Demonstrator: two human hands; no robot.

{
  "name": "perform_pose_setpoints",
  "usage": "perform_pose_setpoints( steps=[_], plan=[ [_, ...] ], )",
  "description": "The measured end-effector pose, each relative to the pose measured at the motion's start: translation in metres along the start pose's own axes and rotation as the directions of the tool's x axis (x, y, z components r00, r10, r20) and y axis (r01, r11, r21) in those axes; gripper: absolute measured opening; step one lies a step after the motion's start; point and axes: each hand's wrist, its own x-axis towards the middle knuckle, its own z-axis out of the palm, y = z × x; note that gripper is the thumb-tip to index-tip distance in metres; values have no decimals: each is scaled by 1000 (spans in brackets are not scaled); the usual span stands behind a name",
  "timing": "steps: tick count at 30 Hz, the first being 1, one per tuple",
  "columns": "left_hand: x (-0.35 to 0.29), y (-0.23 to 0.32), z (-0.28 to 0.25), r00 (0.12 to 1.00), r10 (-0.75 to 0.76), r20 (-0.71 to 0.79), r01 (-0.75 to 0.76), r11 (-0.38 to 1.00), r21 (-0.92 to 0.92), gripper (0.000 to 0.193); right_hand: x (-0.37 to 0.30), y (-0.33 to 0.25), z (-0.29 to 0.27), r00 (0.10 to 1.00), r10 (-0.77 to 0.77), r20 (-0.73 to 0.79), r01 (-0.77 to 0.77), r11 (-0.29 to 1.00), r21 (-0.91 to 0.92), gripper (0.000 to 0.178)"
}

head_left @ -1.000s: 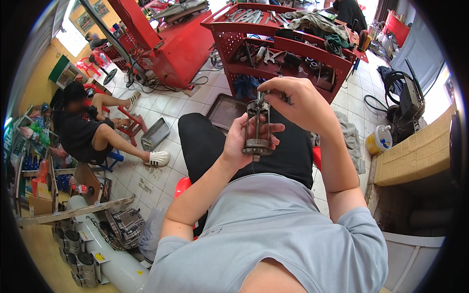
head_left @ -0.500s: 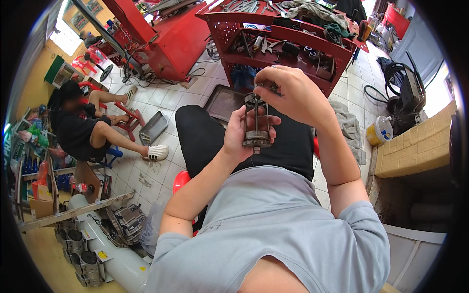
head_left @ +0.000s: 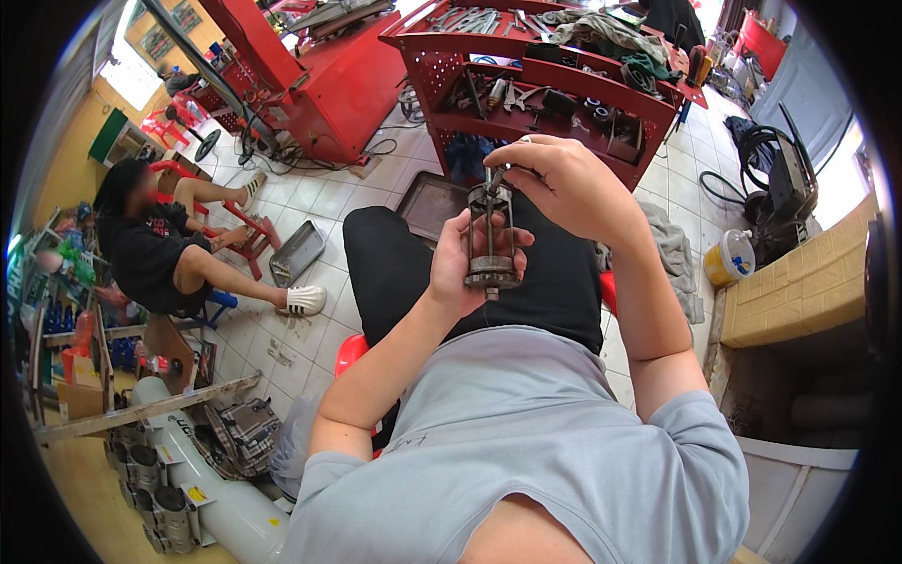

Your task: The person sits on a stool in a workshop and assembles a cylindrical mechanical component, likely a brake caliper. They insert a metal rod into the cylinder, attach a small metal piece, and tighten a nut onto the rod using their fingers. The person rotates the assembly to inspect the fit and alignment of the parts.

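Metal cage-like part [head_left: 490, 263] is standing upright above the lap [head_left: 556, 291]; the left hand [head_left: 458, 268] is curling around its side, half closed, while the right hand [head_left: 573, 183] is pinching its top end. Handling there seems to be continuing, unfinished; how much is remaining, I cannot tell.

The left forearm [head_left: 381, 376] slants up and inward to the left hand [head_left: 458, 265], cupped with its palm inward and fingers curled. The right elbow [head_left: 663, 368] is bent, its forearm extended forward; the right hand [head_left: 575, 183] arches in from the right, wrist flexed, thumb and index finger close together.
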Motion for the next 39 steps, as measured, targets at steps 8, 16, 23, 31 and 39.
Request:
perform_pose_setpoints(
  steps=[8,16,23,31,39],
  plan=[
    [0,-1,-1,1000,8,-4,-8,999,47,42,-2,-1,2,1000,-2,-29,1,999,-32,20],
    [1,-2,1,999,11,-34,-9,998,68,42,-1,-9,1,993,113,18,-109,981,-157,23],
    [2,-4,-1,999,9,-53,-6,998,56,41,-4,-2,0,999,40,18,-38,996,-75,18],
    [1,-3,-1,999,12,-41,-9,998,67,42,-4,1,2,1000,20,3,-20,998,-58,19],
    [1,-4,1,998,0,-66,5,997,78,41,-2,-9,-2,994,99,-42,-107,951,-292,28]
  ],
)
